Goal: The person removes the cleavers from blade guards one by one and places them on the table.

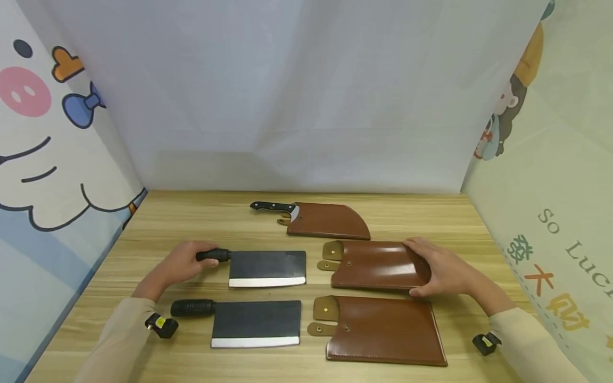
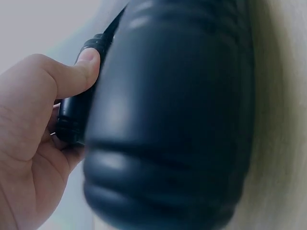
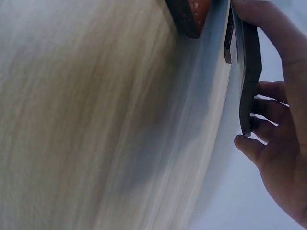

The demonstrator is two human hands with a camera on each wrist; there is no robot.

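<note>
My left hand [image 1: 184, 260] grips the black ridged handle of a cleaver [image 1: 267, 266], its dark, bright-edged blade pointing right. In the left wrist view the thumb presses that handle [image 2: 74, 112], while another handle [image 2: 168, 115] fills the foreground. My right hand [image 1: 445, 271] holds the right end of a brown leather knife sheath [image 1: 375, 263], thumb and fingers at opposite edges, and the sheath bows upward. The right wrist view shows fingers along the sheath's edge [image 3: 252, 72]. The sheath's snap-strap end faces the blade tip, with a gap between them.
Nearer me lie a second cleaver [image 1: 256, 323] and a second flat brown sheath [image 1: 388, 330], side by side on the wooden table [image 1: 119, 229]. Farther back, a black-handled knife [image 1: 273, 206] sits inside a curved brown sheath [image 1: 330, 219]. Printed cloths hang at both sides.
</note>
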